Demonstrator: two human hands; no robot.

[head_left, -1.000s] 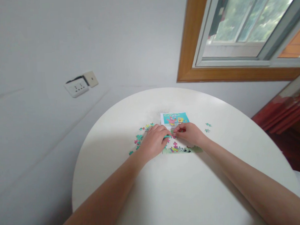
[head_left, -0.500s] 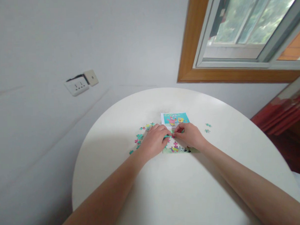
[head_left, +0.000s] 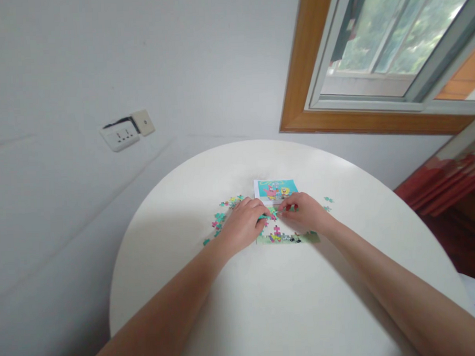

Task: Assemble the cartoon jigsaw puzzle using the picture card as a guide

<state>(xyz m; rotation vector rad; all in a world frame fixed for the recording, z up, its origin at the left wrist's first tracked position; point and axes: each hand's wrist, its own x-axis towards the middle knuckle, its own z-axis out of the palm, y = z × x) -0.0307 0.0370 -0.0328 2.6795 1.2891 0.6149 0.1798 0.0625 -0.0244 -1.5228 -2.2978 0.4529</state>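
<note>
My left hand (head_left: 243, 219) is closed on a teal puzzle piece (head_left: 262, 217), its fingertips over the left part of the jigsaw puzzle (head_left: 289, 238). Facing it, my right hand (head_left: 305, 212) has its thumb and index finger bent in a pinch at the edge of a pink and green puzzle piece (head_left: 273, 214). A bottom strip with cartoon figures is joined, and a pink piece (head_left: 277, 230) stands up from it. My right hand hides part of the puzzle's right side. Behind the hands lies a picture sheet (head_left: 277, 189) with cartoon characters on blue.
Loose puzzle pieces (head_left: 219, 217) are scattered left of my left hand. A few more pieces (head_left: 328, 200) lie right of my right hand. The round white table (head_left: 243, 303) meets the wall, which has a socket (head_left: 121, 135) and a wood-framed window (head_left: 294, 120).
My right hand's fingertips have shifted slightly right, showing more of the pink and green piece. My left hand stays in place with the teal piece. The view has moved a little.
</note>
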